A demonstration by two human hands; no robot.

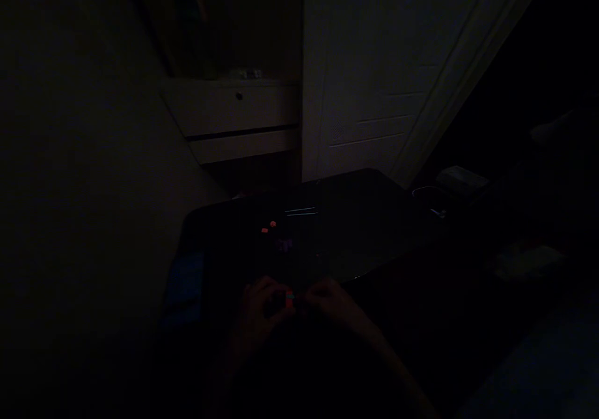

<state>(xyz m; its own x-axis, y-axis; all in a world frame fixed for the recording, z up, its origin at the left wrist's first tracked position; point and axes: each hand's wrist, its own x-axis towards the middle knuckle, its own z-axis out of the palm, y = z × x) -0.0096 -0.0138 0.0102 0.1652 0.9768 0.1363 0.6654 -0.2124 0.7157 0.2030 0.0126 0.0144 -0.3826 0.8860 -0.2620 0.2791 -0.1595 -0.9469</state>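
The room is very dark. My left hand [259, 307] and my right hand [330, 303] meet low in the middle of the view, fingers curled together around a small red piece [289, 298]. They hover over the near edge of a dark table [374, 219]. Two small orange-red pieces [269, 227] and a faint purple piece [284, 244] lie on the table beyond my hands. A thin pale rod-like thing [302, 211] lies farther back.
A pale drawer unit with a knob [234, 116] stands behind the table at the left, a white door [384, 76] behind it at the right. A pale box [461, 179] and a cable [428, 197] sit at the right. Something blue [185, 285] hangs at the table's left.
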